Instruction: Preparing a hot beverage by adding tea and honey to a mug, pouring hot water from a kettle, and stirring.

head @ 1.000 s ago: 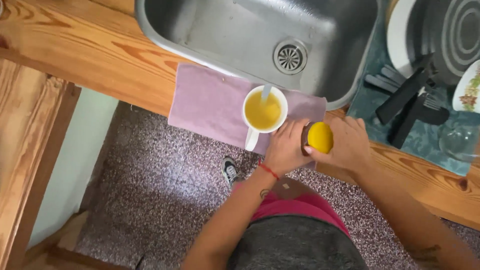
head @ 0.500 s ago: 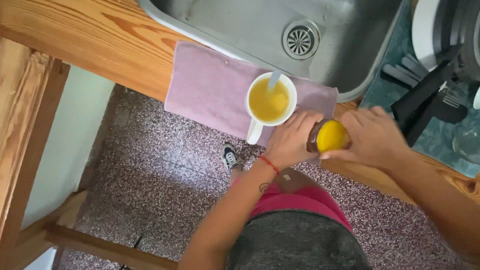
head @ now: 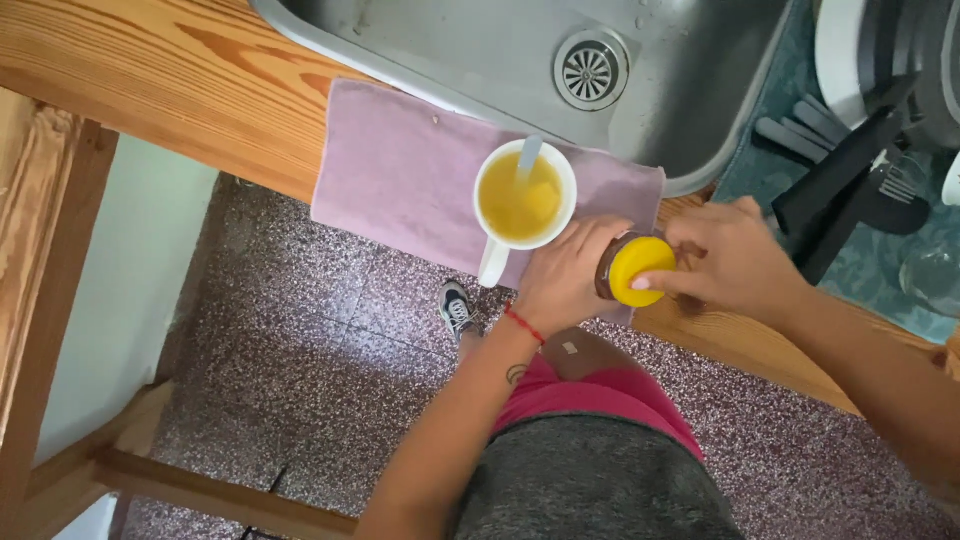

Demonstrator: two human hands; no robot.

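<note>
Since the earlier pictures, the jar (head: 618, 268) and both hands had slid a bit to the right in the view, and the mug (head: 524, 198) now sat more in the middle. The jar was small and dark, with a round yellow lid (head: 642, 270) on top. It stood at the front edge of the wooden surface (head: 130, 70), just past the right end of the purple cloth (head: 400, 170). The left hand (head: 568, 272) was wrapped around the side of the jar, its fingers clenched on the glass. The right hand (head: 728, 258) came in from the other side, and its fingers (head: 668, 282) were grasping the yellow lid at its rim. A thin red string was tied on the left wrist. Just beside the left hand, the white mug stood on the cloth, full of a yellow drink, with a pale spoon handle (head: 528, 158) sticking up out of it. The mug's handle pointed toward the person. Behind the mug and cloth was the shiny metal sink (head: 480, 40) with its round drain (head: 590, 68). To the right of the sink lay a blue-green mat (head: 880, 270) with dark kitchen tools (head: 830, 190) on it. Under the surface was a speckled floor (head: 300, 350), and one shoe (head: 456, 308) peeked out near the person's pink shorts.
</note>
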